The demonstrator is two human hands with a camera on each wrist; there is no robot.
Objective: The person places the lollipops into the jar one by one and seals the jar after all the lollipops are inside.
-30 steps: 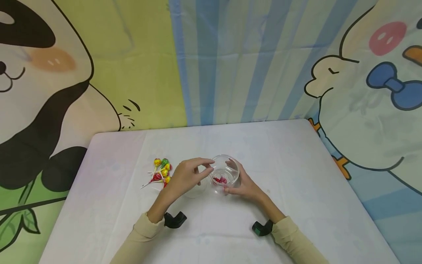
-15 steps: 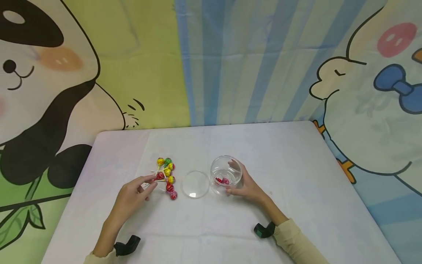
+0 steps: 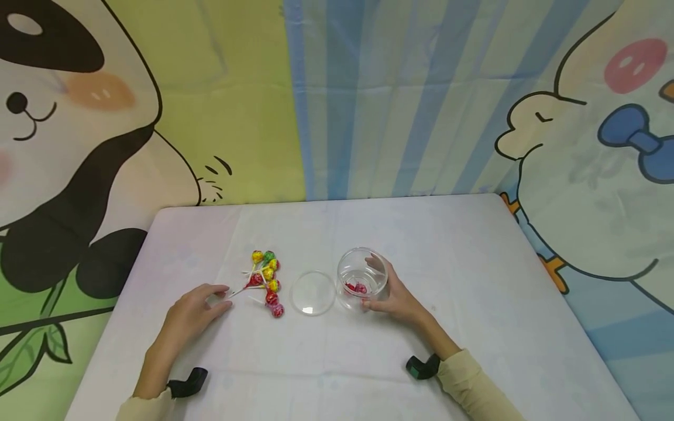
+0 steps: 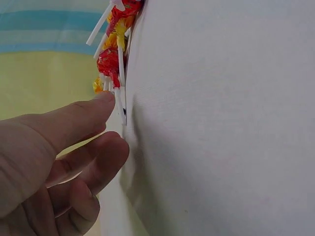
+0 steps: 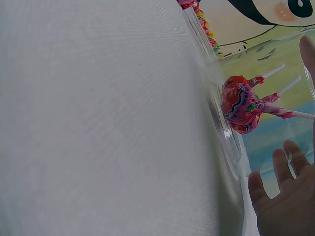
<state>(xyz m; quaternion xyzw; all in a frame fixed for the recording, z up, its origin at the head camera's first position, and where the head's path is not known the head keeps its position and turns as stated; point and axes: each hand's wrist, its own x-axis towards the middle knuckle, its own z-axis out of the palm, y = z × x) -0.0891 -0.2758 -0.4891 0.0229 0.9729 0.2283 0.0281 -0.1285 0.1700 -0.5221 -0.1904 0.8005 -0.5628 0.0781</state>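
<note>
My right hand (image 3: pixel 391 292) grips a clear round jar (image 3: pixel 354 262), fingers round its far side and thumb at the near side. Lollipops with red and pink wrappers (image 5: pixel 241 105) lie inside it, as the right wrist view shows. At the left, my left hand (image 3: pixel 193 313) has thumb and fingertips parted around the stick end of a red lollipop (image 3: pixel 255 280). In the left wrist view a gap shows between the thumb (image 4: pixel 101 105) and the fingers, with the white stick (image 4: pixel 119 105) at that gap. A pile of yellow, green, red and pink lollipops (image 3: pixel 268 273) lies beside it.
A clear round lid (image 3: pixel 313 293) lies flat between the pile and the jar. White cloth covers the table (image 3: pixel 326 362), and a printed curtain (image 3: pixel 363 105) hangs along its back edge. Each wrist wears a black camera mount (image 3: pixel 188 383).
My left hand has moved from beside the jar to the lollipops at the left, then back slightly to the red one's stick end. The right hand keeps holding the jar.
</note>
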